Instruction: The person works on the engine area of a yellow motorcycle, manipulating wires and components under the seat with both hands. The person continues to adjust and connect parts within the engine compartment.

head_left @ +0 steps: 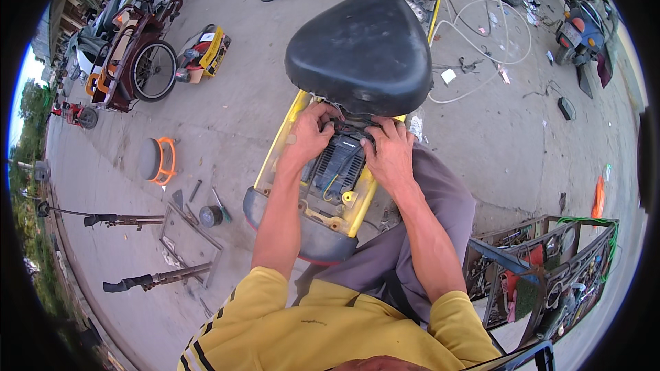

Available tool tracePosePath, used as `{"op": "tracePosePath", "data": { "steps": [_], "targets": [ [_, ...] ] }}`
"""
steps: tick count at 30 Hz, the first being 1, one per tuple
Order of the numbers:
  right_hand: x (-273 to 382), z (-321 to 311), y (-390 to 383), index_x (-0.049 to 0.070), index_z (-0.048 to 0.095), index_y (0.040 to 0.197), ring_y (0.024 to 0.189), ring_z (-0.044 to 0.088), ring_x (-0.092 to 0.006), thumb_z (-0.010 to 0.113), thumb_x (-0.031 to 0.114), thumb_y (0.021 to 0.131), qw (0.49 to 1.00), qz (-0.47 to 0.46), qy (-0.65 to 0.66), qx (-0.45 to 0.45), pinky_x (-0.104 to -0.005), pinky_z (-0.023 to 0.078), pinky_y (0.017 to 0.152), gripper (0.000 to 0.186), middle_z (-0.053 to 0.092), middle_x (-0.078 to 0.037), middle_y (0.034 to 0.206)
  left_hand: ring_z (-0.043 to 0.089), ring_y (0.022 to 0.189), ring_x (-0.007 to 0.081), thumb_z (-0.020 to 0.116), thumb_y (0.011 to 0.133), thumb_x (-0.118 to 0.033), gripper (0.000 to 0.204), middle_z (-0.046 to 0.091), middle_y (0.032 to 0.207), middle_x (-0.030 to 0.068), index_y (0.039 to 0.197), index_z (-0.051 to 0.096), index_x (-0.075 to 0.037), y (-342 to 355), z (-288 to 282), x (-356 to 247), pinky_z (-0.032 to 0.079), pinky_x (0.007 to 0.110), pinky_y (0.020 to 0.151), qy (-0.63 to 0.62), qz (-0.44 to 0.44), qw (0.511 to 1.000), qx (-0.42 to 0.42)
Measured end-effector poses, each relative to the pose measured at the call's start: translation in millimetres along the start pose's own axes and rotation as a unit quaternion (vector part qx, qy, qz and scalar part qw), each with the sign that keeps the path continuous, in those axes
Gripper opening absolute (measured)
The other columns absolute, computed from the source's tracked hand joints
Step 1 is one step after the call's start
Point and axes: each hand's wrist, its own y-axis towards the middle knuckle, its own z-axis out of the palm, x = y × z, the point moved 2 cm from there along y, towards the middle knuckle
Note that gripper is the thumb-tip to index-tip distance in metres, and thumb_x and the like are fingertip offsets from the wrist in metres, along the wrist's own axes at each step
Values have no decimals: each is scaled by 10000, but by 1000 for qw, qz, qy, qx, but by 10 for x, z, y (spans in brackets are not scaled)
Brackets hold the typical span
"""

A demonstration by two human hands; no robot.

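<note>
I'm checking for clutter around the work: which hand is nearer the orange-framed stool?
Left. The left hand, by the black seat's near edge, is right of the stool; the right hand, also by that edge, is farther right.

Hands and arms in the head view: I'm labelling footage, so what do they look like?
The left hand and right hand wear no gloves. The short yellow fabric left sleeve is black-striped; the short yellow fabric right sleeve looks plain.
</note>
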Motion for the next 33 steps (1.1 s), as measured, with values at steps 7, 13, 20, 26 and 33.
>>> {"op": "tracePosePath", "data": {
  "steps": [7, 13, 20, 26, 33],
  "targets": [
    [86, -24, -128, 12, 692, 1285, 1293, 556, -349, 796, 159, 892, 1000, 14, 12, 22, -505, 406, 1088, 432, 592, -114, 1450, 712, 1033, 351, 620, 904, -18, 341, 696, 1211, 153, 1192, 793, -76, 1, 26, 11, 570, 442, 918, 82, 37, 995, 43],
    [143, -35, -200, -10, 617, 1391, 1321, 539, -363, 799, 148, 889, 1000, -7, -3, 13, -495, 405, 1106, 557, 562, -129, 1493, 707, 1104, 378, 599, 932, -75, 314, 699, 1246, 153, 1176, 795, -91, -24, 64, -28, 572, 464, 959, 137, 46, 989, 35],
    [94, -83, -275, -8, 578, 1448, 1414, 505, -351, 787, 132, 882, 999, -1, 26, 43, -505, 392, 1158, 619, 553, -132, 1510, 697, 1064, 371, 698, 893, -151, 204, 710, 1153, 161, 1058, 801, -88, -31, 143, -228, 574, 471, 911, 165, 51, 985, 1],
    [95, -125, -326, -14, 571, 1458, 1439, 501, -352, 777, 117, 885, 999, -21, 15, 47, -521, 378, 1189, 623, 544, -148, 1537, 631, 1089, 378, 762, 844, -161, 166, 705, 1084, 165, 969, 809, -63, 36, 238, -182, 508, 491, 996, 253, 156, 953, -53],
    [67, -185, -439, -18, 569, 1474, 1510, 450, -347, 789, 156, 902, 996, -49, 13, 78, -551, 344, 1241, 637, 519, -152, 1579, 584, 1183, 380, 749, 859, -177, 159, 752, 1150, 97, 972, 827, -98, 15, 350, -110, 482, 518, 1019, 285, 165, 944, -33]
  ]
}}
